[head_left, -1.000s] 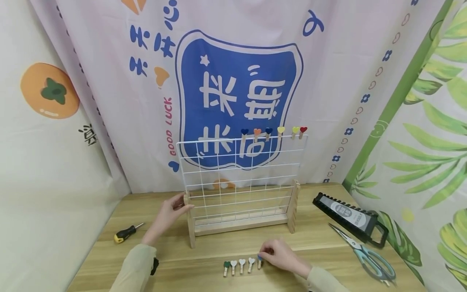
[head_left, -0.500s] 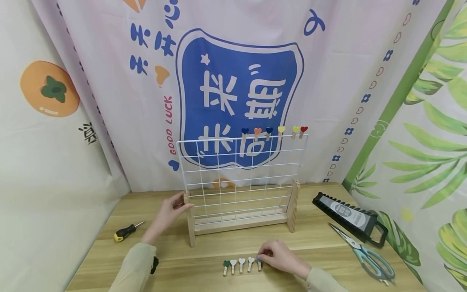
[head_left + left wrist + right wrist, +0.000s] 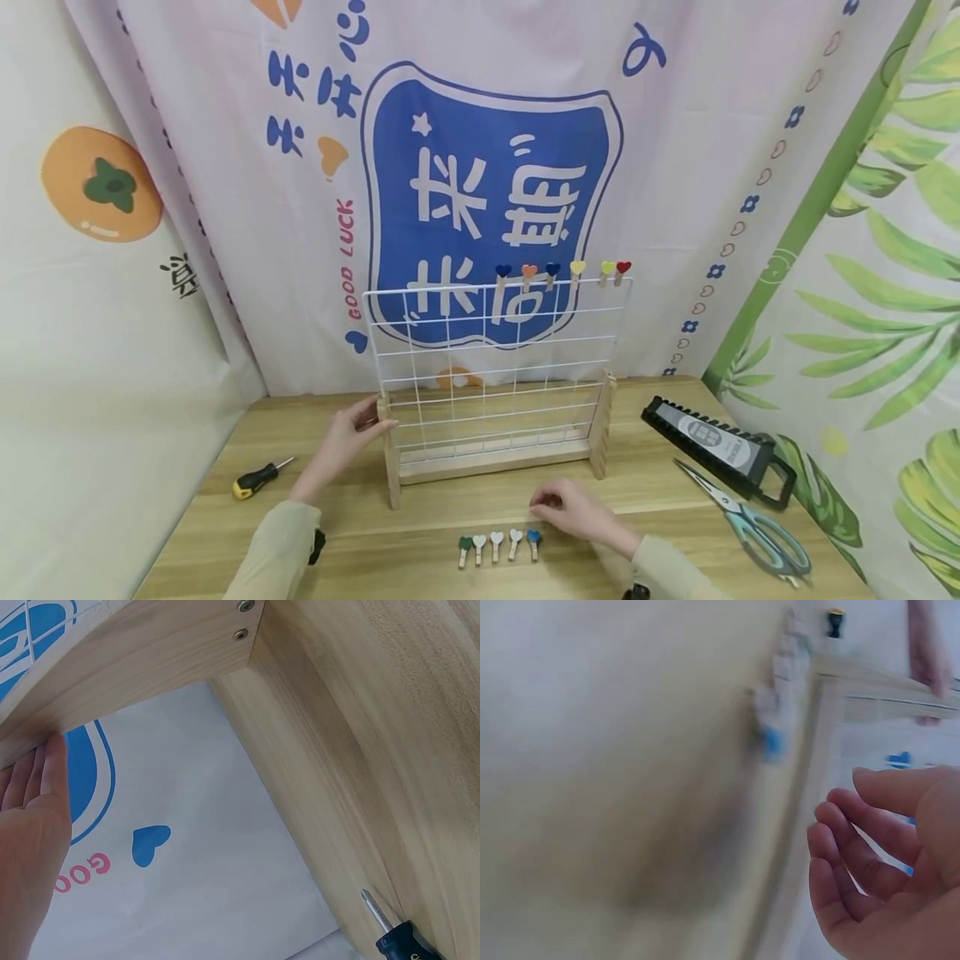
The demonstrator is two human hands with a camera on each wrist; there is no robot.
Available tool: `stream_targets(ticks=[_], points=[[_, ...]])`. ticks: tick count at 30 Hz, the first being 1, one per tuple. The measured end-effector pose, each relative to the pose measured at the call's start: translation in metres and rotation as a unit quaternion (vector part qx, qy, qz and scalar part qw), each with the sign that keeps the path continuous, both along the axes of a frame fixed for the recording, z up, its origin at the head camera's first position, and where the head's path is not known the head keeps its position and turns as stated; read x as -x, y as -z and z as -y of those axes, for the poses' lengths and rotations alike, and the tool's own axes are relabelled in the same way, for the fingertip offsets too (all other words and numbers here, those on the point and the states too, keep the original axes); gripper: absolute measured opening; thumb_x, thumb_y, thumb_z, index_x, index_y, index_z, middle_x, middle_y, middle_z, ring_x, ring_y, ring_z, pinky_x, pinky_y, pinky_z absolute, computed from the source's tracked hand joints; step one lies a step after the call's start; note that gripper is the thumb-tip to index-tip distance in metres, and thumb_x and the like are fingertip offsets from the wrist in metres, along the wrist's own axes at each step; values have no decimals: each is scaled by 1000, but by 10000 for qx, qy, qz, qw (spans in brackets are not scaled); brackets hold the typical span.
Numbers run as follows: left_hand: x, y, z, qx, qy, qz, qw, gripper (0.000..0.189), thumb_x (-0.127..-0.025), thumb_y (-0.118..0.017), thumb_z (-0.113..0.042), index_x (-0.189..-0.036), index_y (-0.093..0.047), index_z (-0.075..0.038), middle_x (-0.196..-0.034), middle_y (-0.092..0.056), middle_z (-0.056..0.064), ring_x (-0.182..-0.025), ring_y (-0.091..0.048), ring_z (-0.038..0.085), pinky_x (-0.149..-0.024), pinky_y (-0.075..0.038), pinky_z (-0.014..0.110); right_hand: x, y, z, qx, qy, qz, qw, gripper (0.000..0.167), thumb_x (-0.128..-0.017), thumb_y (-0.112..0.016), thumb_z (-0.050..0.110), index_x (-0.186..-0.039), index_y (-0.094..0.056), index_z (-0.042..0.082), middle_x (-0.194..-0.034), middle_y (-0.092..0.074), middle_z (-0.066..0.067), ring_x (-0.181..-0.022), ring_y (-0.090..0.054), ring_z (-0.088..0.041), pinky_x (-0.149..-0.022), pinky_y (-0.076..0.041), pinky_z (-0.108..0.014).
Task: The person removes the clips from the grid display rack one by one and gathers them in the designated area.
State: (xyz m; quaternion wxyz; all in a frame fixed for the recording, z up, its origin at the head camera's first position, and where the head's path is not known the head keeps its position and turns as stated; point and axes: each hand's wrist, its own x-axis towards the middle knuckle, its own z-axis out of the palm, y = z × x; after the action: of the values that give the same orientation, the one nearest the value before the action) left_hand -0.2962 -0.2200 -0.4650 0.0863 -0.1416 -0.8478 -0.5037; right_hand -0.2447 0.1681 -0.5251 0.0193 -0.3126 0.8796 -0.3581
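My left hand (image 3: 347, 437) grips the left wooden post (image 3: 392, 471) of a stand that holds a white wire grid (image 3: 483, 350) upright. In the left wrist view its fingers (image 3: 46, 774) lie against the wood. Above the table, my right hand (image 3: 573, 510) holds nothing, its fingers (image 3: 855, 851) loosely curled with the thumb apart from them. Just in front of that hand lies a small clothespin with a blue heart (image 3: 534, 537). It ends a row with three white-heart clothespins (image 3: 497, 542) and a green-heart clothespin (image 3: 465, 546).
Several heart clothespins, among them a red one (image 3: 623, 268), are clipped along the grid's top right. A screwdriver (image 3: 257, 481) lies left. Scissors (image 3: 750, 521) and a black-handled tool with a toothed edge (image 3: 720, 450) lie right. A printed curtain (image 3: 697, 167) hangs behind.
My right hand has let go of the blue-heart clothespin and lifted away, toward the stand. The clothespin now lies fully visible in the row. My left hand has stayed on the post.
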Motion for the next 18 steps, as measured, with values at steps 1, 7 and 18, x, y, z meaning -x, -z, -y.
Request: stream_targets(ticks=[1,7,18], points=[[0,0,0,5,10,-14,10000,48,-93,-70,-18,-134,-57,3,-128,-64,28,-117,-64,40,-97,-58,35,3,-7,1,29,4,-186,9998,10,-92,-69,14,-93,-74,5,-82,-72,0,-70,-54,7,-61,-51,-12],[0,1,2,-111,-22,-102,9999,45,-93,-70,-15,-132,-58,5,-125,-65,29,-116,-65,41,-96,-58,37,18,-71,13,109,158,-1251,9920,10,-90,-71,12,-97,-75,6,-88,-75,-2,-77,-65,-2,-72,-58,-16],[1,3,0,9,5,-145,9999,46,-92,-71,-16,-132,-59,4,-126,-64,29,-116,-65,41,-95,-59,36,37,-211,21,753,123,-2806,9568,12,-88,-72,7,-100,-73,4,-94,-74,-8,-85,-69,-18,-80,-62,-29]])
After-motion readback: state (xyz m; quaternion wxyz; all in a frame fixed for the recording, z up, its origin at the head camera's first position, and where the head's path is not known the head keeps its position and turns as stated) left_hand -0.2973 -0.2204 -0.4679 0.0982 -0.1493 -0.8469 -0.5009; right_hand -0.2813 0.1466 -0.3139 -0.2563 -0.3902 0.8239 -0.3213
